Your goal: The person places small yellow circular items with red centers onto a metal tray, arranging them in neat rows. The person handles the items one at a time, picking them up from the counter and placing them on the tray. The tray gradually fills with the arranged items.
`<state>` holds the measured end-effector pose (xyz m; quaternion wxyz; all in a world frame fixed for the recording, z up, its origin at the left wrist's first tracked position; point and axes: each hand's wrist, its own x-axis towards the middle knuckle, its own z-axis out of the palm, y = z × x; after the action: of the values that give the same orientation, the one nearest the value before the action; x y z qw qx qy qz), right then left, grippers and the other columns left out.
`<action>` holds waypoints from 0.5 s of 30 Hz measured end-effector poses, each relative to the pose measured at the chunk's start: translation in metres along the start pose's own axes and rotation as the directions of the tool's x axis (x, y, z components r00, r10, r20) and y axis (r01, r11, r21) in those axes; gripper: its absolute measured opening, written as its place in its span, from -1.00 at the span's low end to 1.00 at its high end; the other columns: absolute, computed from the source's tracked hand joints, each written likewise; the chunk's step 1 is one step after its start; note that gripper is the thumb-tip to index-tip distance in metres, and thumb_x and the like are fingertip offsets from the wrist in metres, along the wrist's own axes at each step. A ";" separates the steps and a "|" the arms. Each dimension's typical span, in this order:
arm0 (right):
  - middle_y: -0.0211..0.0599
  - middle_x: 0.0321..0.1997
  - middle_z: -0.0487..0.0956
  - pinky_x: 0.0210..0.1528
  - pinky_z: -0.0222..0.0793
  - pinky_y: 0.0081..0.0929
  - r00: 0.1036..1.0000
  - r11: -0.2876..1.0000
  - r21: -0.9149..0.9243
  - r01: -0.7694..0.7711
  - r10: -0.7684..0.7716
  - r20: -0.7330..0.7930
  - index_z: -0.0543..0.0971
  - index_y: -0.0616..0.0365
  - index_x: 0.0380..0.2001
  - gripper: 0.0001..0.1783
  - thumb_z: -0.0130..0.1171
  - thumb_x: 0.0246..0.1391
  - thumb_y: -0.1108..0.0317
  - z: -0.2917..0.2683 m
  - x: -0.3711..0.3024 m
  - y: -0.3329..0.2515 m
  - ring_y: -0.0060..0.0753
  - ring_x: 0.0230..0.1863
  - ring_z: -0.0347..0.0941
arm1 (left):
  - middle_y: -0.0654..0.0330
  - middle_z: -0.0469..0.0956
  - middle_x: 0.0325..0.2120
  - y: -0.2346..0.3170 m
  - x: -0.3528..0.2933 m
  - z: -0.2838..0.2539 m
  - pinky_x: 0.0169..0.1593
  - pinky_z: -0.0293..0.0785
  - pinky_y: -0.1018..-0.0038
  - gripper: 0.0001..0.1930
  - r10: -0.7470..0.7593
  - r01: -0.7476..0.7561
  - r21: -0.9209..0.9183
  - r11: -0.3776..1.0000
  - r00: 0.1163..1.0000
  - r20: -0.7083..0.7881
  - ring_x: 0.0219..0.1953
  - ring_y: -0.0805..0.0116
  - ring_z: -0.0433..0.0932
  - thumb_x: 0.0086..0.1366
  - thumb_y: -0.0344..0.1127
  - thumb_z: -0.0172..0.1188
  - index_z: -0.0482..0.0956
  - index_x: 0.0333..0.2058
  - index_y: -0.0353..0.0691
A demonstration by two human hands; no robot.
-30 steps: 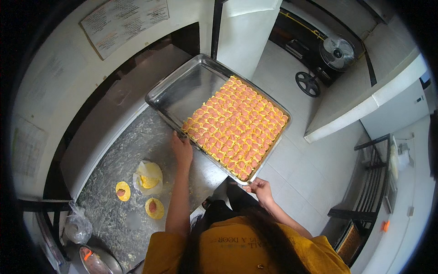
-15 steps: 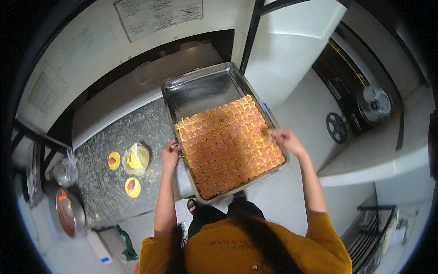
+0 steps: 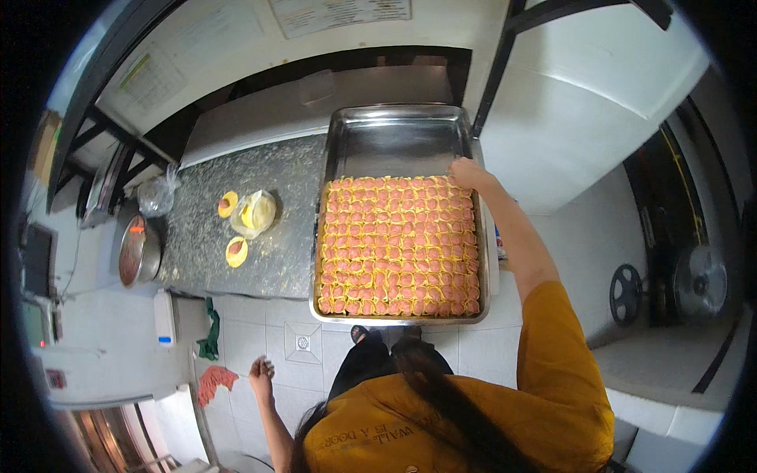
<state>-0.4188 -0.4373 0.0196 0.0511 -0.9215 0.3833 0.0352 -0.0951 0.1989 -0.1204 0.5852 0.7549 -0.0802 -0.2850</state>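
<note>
A deep steel tray [image 3: 398,142] reaches from the counter toward me. Rows of small open-topped dumplings [image 3: 398,244], pink filling in yellow wrappers, cover its near part. My right hand [image 3: 471,175] is at the far right end of the rows, fingers pressed together; its fingertips are hidden, so whatever they hold is not visible. Away from the tray, at lower left, my left hand [image 3: 262,377] hangs with fingers curled, contents unclear. On the counter lie two round yellow wrappers [image 3: 236,251] with pink filling, beside a bag [image 3: 259,213] of yellow wrappers.
The speckled grey counter [image 3: 284,272] carries a steel bowl [image 3: 140,251] of pink filling and a clear plastic bag [image 3: 158,195]. A green cloth [image 3: 209,331] and a pinkish cloth [image 3: 214,384] are at lower left. A white wall [image 3: 568,118] stands right of the tray.
My left hand has left the tray's left rim and moved down and left. My right hand has moved from the right side to the far end of the rows. The view has shifted.
</note>
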 end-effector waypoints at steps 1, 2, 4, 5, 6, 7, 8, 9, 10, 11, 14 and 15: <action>0.06 -0.20 0.50 -0.06 0.35 -0.23 0.994 0.998 -0.012 -0.054 0.055 0.090 0.52 0.28 -0.28 -0.69 0.13 -0.13 0.33 -0.005 -0.001 -0.002 0.00 -0.12 0.42 | 0.24 0.49 -0.47 -0.021 -0.018 -0.008 -0.38 0.40 0.64 -0.80 -0.030 0.031 0.040 0.999 0.999 -0.030 -0.44 0.52 0.47 0.25 -0.42 -0.07 0.44 -0.17 -0.29; 0.07 -0.22 0.50 -0.08 0.36 -0.22 0.995 0.999 -0.023 -0.044 0.046 0.091 0.53 0.28 -0.29 -0.70 0.12 -0.13 0.33 -0.010 -0.003 -0.007 0.01 -0.13 0.43 | 0.22 0.50 -0.49 -0.041 -0.037 -0.017 -0.41 0.40 0.64 -0.80 -0.060 0.065 0.081 0.995 0.996 -0.065 -0.46 0.51 0.48 0.24 -0.43 -0.06 0.46 -0.20 -0.31; 0.09 -0.25 0.51 -0.12 0.39 -0.21 0.995 0.998 -0.049 -0.034 0.038 0.096 0.54 0.29 -0.32 -0.71 0.10 -0.13 0.33 -0.021 -0.012 -0.013 0.02 -0.15 0.44 | 0.13 0.54 -0.50 -0.081 -0.069 -0.033 -0.44 0.42 0.60 -0.80 -0.103 0.132 0.397 0.908 0.990 -0.092 -0.48 0.45 0.52 0.19 -0.47 -0.07 0.48 -0.24 -0.36; 0.11 -0.27 0.51 -0.13 0.39 -0.22 0.996 0.998 -0.059 -0.025 0.030 0.086 0.54 0.31 -0.34 -0.70 0.11 -0.13 0.31 -0.018 -0.009 -0.006 0.03 -0.16 0.44 | 0.10 0.55 -0.49 -0.096 -0.083 -0.034 -0.45 0.43 0.57 -0.79 -0.139 0.145 0.477 0.867 0.989 -0.047 -0.49 0.42 0.53 0.16 -0.48 -0.08 0.48 -0.26 -0.38; 0.13 -0.29 0.51 -0.13 0.39 -0.22 0.997 0.998 -0.068 -0.019 0.024 0.075 0.53 0.33 -0.36 -0.69 0.12 -0.13 0.29 -0.013 -0.002 0.003 0.04 -0.17 0.44 | 0.06 0.56 -0.49 -0.110 -0.095 -0.035 -0.46 0.44 0.55 -0.78 -0.178 0.149 0.556 0.818 0.984 -0.002 -0.49 0.39 0.54 0.13 -0.49 -0.08 0.49 -0.27 -0.40; 0.16 -0.31 0.51 -0.14 0.39 -0.22 0.997 0.997 -0.077 -0.012 0.018 0.073 0.53 0.35 -0.37 -0.67 0.13 -0.13 0.27 -0.007 0.003 0.011 0.05 -0.17 0.44 | 0.04 0.56 -0.48 -0.124 -0.108 -0.034 -0.43 0.45 0.53 -0.76 -0.249 0.194 0.489 0.851 0.967 0.049 -0.49 0.36 0.55 0.09 -0.54 -0.08 0.48 -0.26 -0.42; 0.13 -0.29 0.51 -0.14 0.40 -0.22 0.995 0.997 -0.074 -0.010 0.017 0.103 0.54 0.33 -0.37 -0.70 0.12 -0.14 0.30 -0.009 0.005 0.004 0.04 -0.17 0.45 | 0.07 0.56 -0.48 -0.149 -0.118 -0.044 -0.41 0.46 0.49 -0.79 -0.282 0.147 0.666 0.731 0.954 0.099 -0.48 0.35 0.55 0.08 -0.48 -0.04 0.51 -0.31 -0.37; 0.11 -0.27 0.51 -0.14 0.41 -0.23 0.991 0.997 -0.073 -0.008 0.018 0.130 0.55 0.31 -0.36 -0.72 0.10 -0.16 0.34 -0.018 0.008 -0.007 0.03 -0.17 0.46 | 0.11 0.57 -0.48 -0.175 -0.128 -0.055 -0.39 0.47 0.46 -0.81 -0.315 0.069 0.808 0.586 0.937 0.149 -0.48 0.35 0.55 0.07 -0.42 0.00 0.54 -0.35 -0.31; 0.09 -0.25 0.51 -0.15 0.41 -0.23 0.987 0.997 -0.078 -0.016 0.028 0.157 0.56 0.29 -0.35 -0.73 0.09 -0.18 0.37 -0.025 0.008 -0.011 0.02 -0.17 0.46 | 0.13 0.57 -0.47 -0.191 -0.140 -0.059 -0.36 0.49 0.43 -0.82 -0.399 0.149 0.816 0.558 0.911 0.107 -0.46 0.32 0.55 0.06 -0.36 0.03 0.56 -0.38 -0.26; 0.10 -0.24 0.51 -0.15 0.41 -0.23 0.987 0.997 -0.077 -0.026 0.038 0.155 0.55 0.29 -0.35 -0.72 0.09 -0.18 0.37 -0.024 0.013 0.003 0.02 -0.17 0.46 | 0.14 0.57 -0.46 -0.186 -0.142 -0.042 -0.35 0.49 0.42 -0.81 -0.337 -0.151 0.919 0.364 0.899 0.281 -0.45 0.29 0.56 0.06 -0.33 0.03 0.57 -0.40 -0.23; 0.13 -0.24 0.50 -0.14 0.40 -0.23 0.988 1.000 -0.018 -0.008 0.010 0.153 0.55 0.30 -0.35 -0.72 0.09 -0.17 0.37 -0.010 0.027 0.032 0.03 -0.16 0.45 | 0.15 0.57 -0.43 -0.153 -0.155 -0.011 -0.33 0.50 0.39 -0.80 -0.251 -0.556 0.831 0.005 0.804 0.539 -0.40 0.22 0.56 0.04 -0.26 0.04 0.58 -0.41 -0.18; 0.14 -0.24 0.50 -0.14 0.40 -0.23 0.988 0.999 0.035 0.026 -0.031 0.153 0.55 0.31 -0.36 -0.73 0.08 -0.17 0.37 -0.007 0.029 0.030 0.04 -0.16 0.45 | 0.14 0.57 -0.42 -0.191 -0.150 -0.034 -0.32 0.49 0.38 -0.80 -0.186 -0.434 0.891 0.137 0.872 0.453 -0.38 0.19 0.56 0.03 -0.26 0.05 0.57 -0.41 -0.19</action>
<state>-0.4196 -0.4793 0.0220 0.0960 -0.9205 0.3656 0.0989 -0.2412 0.3532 -0.2419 -0.0671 0.8464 -0.4475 -0.2807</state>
